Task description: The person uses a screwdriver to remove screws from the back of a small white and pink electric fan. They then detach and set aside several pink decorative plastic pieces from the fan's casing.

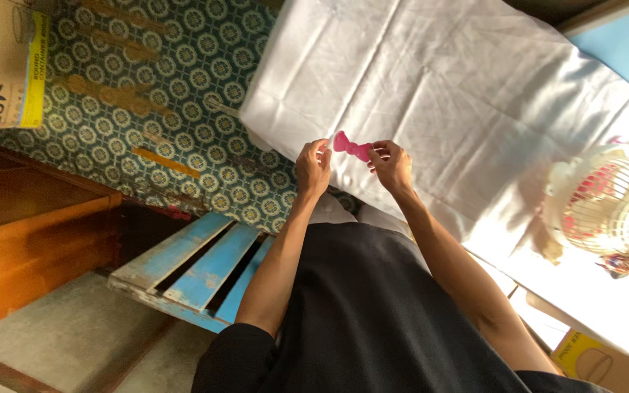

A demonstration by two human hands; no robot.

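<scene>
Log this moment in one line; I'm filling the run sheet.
left hand: pinching pink object | right hand: holding other end | below: white cloth

Both bare forearms extend forward from short dark sleeves and converge at mid-frame, elbows bent and held apart, wrists nearly level. The left hand point(313, 166) is raised with its back toward the camera, thumb and forefinger pinched together at the fingertips, remaining fingers curled loosely. The right hand point(393, 166) mirrors it just beside, wrist slightly flexed, its grip closed between thumb and bent fingers. The two hands stand close together, fingertips facing but not touching.
</scene>
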